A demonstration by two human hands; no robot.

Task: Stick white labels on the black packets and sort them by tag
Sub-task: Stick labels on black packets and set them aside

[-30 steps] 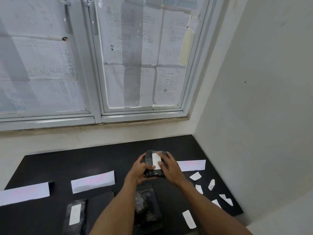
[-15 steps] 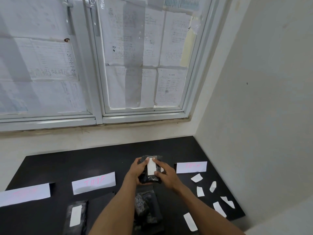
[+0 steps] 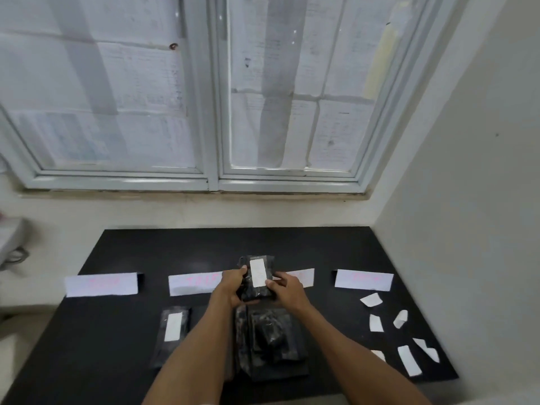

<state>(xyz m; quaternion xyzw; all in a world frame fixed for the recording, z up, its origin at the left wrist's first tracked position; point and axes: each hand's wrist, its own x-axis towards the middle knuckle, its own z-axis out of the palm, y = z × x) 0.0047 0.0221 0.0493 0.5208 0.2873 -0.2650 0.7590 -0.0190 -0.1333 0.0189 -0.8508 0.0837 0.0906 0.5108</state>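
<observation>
I hold a black packet [image 3: 257, 289] with a white label [image 3: 258, 271] on its face, raised above the black table [image 3: 321, 247] at centre. My left hand [image 3: 230, 287] grips its left side and my right hand [image 3: 287, 289] its right, thumb on the label's lower corner. Below my hands lies a pile of black packets [image 3: 271, 343]. Another labelled packet [image 3: 172, 331] lies flat to the left. Several loose white labels [image 3: 377, 323] are scattered at the right. White tags with pink writing stand in a row: left [image 3: 100, 284], middle [image 3: 194, 283], right [image 3: 363, 279]; one [image 3: 304, 276] shows partly behind my right hand.
A window [image 3: 210, 112] covered with papers rises behind the table. A white wall [image 3: 467, 229] borders the table on the right. Some cables and a pale object [image 3: 11, 247] sit at the far left edge.
The view has swung left and down, showing more of the table. The packet stays held in both hands, with my right thumb now at the label's lower corner.
</observation>
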